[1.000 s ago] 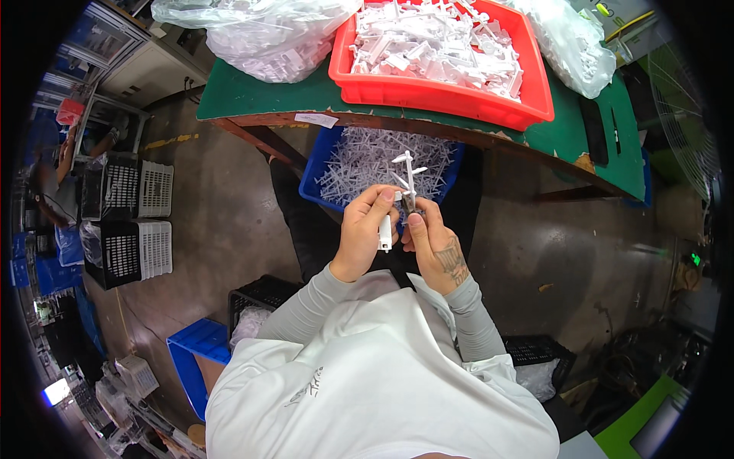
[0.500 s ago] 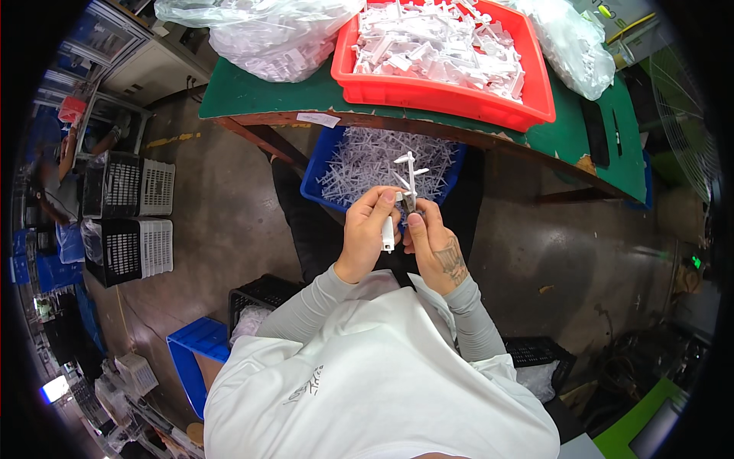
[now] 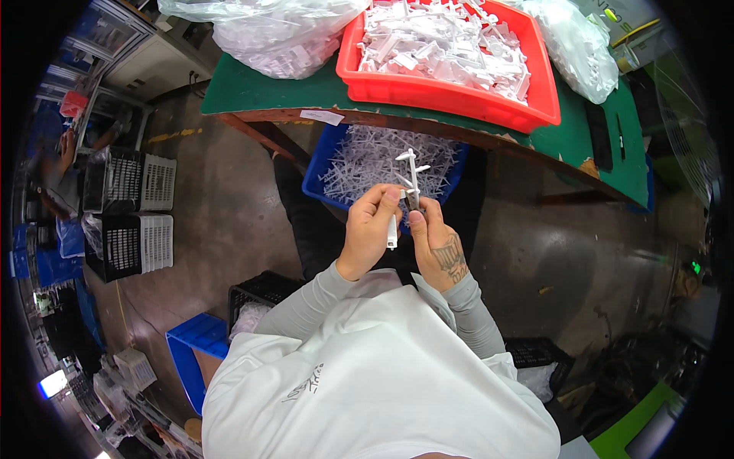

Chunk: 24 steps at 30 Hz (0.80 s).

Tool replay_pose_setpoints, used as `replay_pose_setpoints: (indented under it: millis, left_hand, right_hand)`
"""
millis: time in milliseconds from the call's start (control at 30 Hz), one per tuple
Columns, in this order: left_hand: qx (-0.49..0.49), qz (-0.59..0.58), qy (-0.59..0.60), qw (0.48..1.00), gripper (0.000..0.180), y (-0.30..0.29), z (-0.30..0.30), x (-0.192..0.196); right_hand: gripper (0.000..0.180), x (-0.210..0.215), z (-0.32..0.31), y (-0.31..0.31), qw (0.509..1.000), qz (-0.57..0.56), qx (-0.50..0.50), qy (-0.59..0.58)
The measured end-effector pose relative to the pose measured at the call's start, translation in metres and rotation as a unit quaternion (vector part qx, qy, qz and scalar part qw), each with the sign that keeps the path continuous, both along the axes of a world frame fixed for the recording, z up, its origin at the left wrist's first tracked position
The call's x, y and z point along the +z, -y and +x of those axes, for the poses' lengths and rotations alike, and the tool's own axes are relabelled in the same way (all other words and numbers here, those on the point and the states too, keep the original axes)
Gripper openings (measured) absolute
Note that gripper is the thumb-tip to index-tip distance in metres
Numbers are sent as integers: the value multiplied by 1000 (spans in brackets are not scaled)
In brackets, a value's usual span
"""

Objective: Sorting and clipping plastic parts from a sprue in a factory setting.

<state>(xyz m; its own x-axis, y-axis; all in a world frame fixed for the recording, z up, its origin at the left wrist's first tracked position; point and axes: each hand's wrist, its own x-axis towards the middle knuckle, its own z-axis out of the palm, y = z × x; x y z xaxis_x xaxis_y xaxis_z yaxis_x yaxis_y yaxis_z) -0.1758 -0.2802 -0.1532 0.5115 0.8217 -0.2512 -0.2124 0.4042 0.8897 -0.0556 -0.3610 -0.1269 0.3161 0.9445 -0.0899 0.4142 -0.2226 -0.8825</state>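
My left hand (image 3: 365,239) pinches a white plastic part (image 3: 392,232), its long narrow end pointing down below my fingers. My right hand (image 3: 437,246), tattooed on the back, is closed round a small metal cutter, probably nippers (image 3: 414,201); only its grey jaws show above the thumb, the handles being hidden. A thin white branched sprue (image 3: 414,172) stands up at the jaws, beside my left fingertips. Whether it is still joined to the part I cannot tell. Both hands are close together above my lap, just in front of a blue bin (image 3: 312,182) full of similar sprues.
A red tray (image 3: 451,104) heaped with white plastic parts stands on the green table (image 3: 267,96). Clear bags of parts (image 3: 279,46) lie either side of it. A dark phone-like slab (image 3: 599,138) is at the right. Stacked crates (image 3: 122,183) and another person are at the left.
Both hands hold nearly the same place and grip. The white part and the sprue have tilted or shifted very slightly; the whole view has moved a little.
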Motion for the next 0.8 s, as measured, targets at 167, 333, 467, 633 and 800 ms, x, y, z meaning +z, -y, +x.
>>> replay_pose_setpoints:
  millis: [167, 333, 467, 633, 800]
  left_hand:
    - [40, 20, -77, 996, 29, -4, 7, -20]
    - [119, 225, -107, 961, 24, -49, -4, 10]
    - [231, 529, -120, 807, 20, -135, -10, 117]
    - [271, 575, -93, 766, 28, -261, -18, 223]
    - [182, 560, -266, 763, 33, -351, -34, 210]
  right_hand:
    - [30, -33, 1, -7, 1000, -2, 12, -9]
    - [46, -93, 13, -22, 996, -72, -15, -47]
    - [73, -128, 26, -31, 989, -141, 4, -49]
    - [83, -125, 31, -28, 979, -162, -19, -125]
    - [79, -126, 32, -4, 967, -155, -73, -188]
